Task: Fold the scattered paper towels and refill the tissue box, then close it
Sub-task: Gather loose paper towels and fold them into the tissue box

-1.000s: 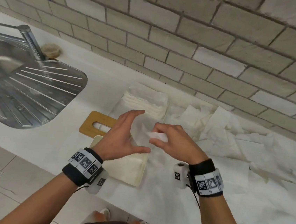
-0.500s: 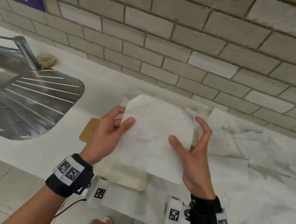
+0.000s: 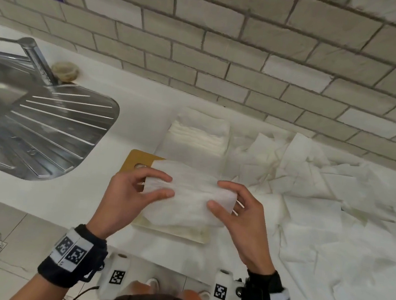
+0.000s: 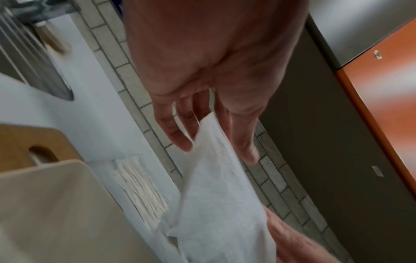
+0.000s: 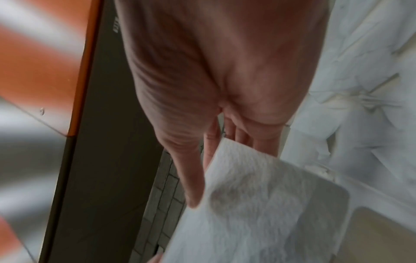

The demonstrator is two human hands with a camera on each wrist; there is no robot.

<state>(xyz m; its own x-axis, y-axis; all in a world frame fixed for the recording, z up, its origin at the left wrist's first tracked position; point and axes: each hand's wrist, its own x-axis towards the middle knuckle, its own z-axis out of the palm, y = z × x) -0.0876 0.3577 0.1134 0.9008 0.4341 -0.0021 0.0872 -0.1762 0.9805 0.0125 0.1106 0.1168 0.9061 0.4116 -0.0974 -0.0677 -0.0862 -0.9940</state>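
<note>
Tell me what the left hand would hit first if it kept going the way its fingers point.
The left hand already pinches the towel; past it, probably the right hand at the other end, though depth is unclear.

Bare forearms end in black fabric wristbands, each wrapped with a white strip printed with square black-and-white coded markers. A white, rounded camera pod bearing another coded marker hangs beneath each wrist, trailing a thin black cable. Dark clothing and white shoe tips show below.
</note>
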